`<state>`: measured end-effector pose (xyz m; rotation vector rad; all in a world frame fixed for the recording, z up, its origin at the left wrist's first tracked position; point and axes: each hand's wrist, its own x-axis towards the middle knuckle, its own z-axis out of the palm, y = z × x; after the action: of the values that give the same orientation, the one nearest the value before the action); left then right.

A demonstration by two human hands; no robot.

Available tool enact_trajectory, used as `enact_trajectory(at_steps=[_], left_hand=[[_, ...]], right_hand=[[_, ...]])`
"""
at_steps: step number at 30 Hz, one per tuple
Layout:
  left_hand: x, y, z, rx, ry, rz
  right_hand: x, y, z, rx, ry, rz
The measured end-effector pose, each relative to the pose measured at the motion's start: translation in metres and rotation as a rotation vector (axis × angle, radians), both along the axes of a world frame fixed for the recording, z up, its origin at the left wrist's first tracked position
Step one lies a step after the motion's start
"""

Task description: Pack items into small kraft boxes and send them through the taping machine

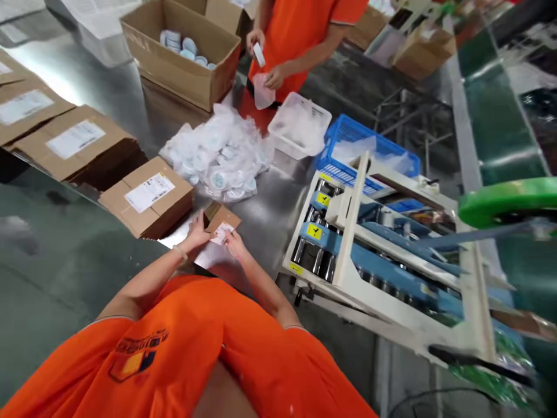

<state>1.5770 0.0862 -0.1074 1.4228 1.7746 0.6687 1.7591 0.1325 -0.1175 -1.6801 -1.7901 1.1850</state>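
A small cardboard box (229,217) with an opened top stands at the near edge of the metal table. My left hand (198,233) is closed on its left side. On the near side, the fingers of my right hand (235,244) pinch the box by a white printed label (223,231). Just beyond the box lies a heap of clear plastic bags (221,152) with round white and pale blue pieces inside. To the left of my left hand is a stack of flattened cardboard boxes (152,194) with a label on top. The box's inside is mostly hidden.
More labelled flat boxes (78,142) lie at left. A large carton (183,69) holds round pieces. Across the table, a co-worker (300,46) holds a white piece and a bag. A white basket (300,125), blue crate (369,145) and roller conveyor machine (348,238) stand at right.
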Motion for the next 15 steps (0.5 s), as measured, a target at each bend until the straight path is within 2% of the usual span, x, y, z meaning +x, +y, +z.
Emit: enact_trajectory(at_steps=[1, 3, 6, 9, 11, 12, 15], left_hand=[[-0.003, 0.002, 0.003, -0.007, 0.184, -0.007], [-0.003, 0.005, 0.010, 0.014, 0.408, -0.055], [0.006, 0.005, 0.014, 0.051, 0.504, -0.163], [0.012, 0.005, 0.010, 0.081, 0.510, -0.192], [0.011, 0.006, 0.006, 0.086, 0.504, -0.204], [0.010, 0.006, 0.004, 0.086, 0.500, -0.211], [0.004, 0.008, -0.001, 0.090, 0.492, -0.223]], right_hand=[[-0.002, 0.011, 0.005, -0.025, -0.079, 0.047], [-0.001, 0.042, 0.020, -0.002, -0.200, 0.057], [-0.016, 0.106, 0.048, 0.130, -0.269, -0.001], [-0.063, 0.162, 0.063, 0.398, -0.311, 0.195], [-0.100, 0.181, 0.063, 0.513, -0.349, 0.275], [-0.114, 0.184, 0.061, 0.519, -0.372, 0.266], [-0.130, 0.178, 0.058, 0.456, -0.447, 0.252]])
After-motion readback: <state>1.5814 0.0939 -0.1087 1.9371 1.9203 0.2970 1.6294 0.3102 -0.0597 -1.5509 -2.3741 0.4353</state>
